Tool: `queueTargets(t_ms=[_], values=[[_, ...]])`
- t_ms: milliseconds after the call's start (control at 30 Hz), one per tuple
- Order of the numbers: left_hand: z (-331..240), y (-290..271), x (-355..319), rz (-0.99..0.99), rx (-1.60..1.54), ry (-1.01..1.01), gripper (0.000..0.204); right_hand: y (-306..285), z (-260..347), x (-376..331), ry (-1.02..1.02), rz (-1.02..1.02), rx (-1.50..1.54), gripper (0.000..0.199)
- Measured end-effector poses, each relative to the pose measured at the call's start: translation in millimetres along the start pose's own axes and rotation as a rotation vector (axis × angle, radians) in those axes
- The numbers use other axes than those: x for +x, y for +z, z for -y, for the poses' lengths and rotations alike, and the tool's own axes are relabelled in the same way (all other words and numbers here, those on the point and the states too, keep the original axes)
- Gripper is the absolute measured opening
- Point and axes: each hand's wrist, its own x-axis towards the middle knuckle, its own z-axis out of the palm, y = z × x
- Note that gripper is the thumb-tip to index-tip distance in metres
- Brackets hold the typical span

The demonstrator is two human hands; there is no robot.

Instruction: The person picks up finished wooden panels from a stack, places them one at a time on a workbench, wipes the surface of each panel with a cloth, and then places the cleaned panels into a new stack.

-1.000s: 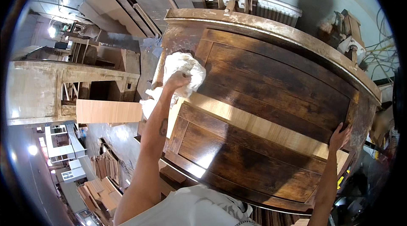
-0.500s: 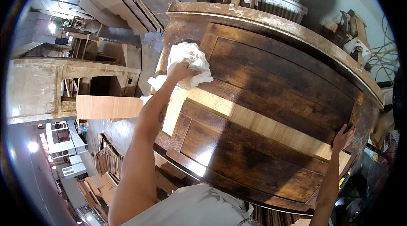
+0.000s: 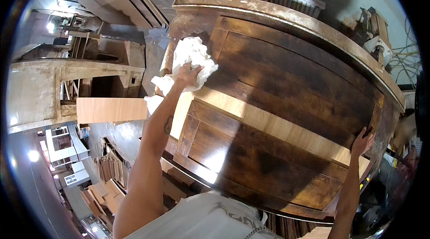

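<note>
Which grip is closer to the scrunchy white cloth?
Left: the left grip is on the white cloth. The right grip is away from it, at the right end of the upper dark panel.

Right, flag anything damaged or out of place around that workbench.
The brown beam along the far edge of the workbench looks scuffed, pale patches breaking up its surface. Nothing else stands out; the white cloth under the left hand is crumpled, which seems ordinary.

No words or numbers can be read here. The person's pale grey cloth shirt [image 3: 192, 219] has a darker grey curvy print [image 3: 233, 213] on it, but I cannot make out any letters there.
</note>
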Motion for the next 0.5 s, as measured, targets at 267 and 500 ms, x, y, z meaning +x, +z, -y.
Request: queueTargets(t_ms=[267, 500], values=[[-16.0, 20.8, -10.0, -0.092, -0.097, -0.435, 0.062, -7.3, 10.7, -3.5, -0.003, 0.036, 0.058, 0.065], [16.1, -28.8, -123.1, -0.579, -0.069, -0.499, 0.027, -10.6, 4.7, -4.2, 0.024, 0.022, 0.002, 0.064]])
